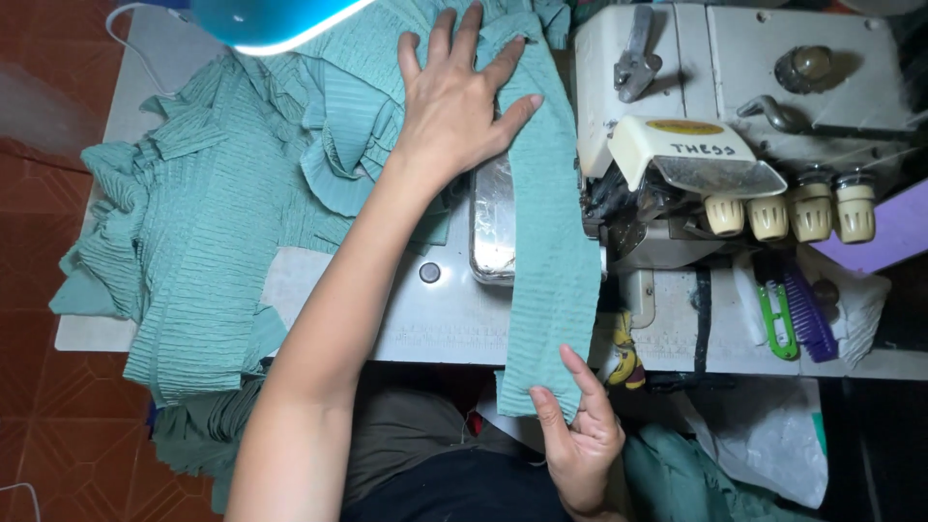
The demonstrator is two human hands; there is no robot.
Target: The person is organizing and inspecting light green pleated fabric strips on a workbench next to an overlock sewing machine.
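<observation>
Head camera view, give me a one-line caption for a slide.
Left hand flat on a green fabric strip beside a sewing machine, right hand pinching its near end.

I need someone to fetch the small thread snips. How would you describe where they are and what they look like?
Start at the cream overlock sewing machine on the right of the grey table. Below its row of four cream tension knobs, the green-handled thread snips lie on the table. A purple comb lies just right; only the snips are bright green.
</observation>
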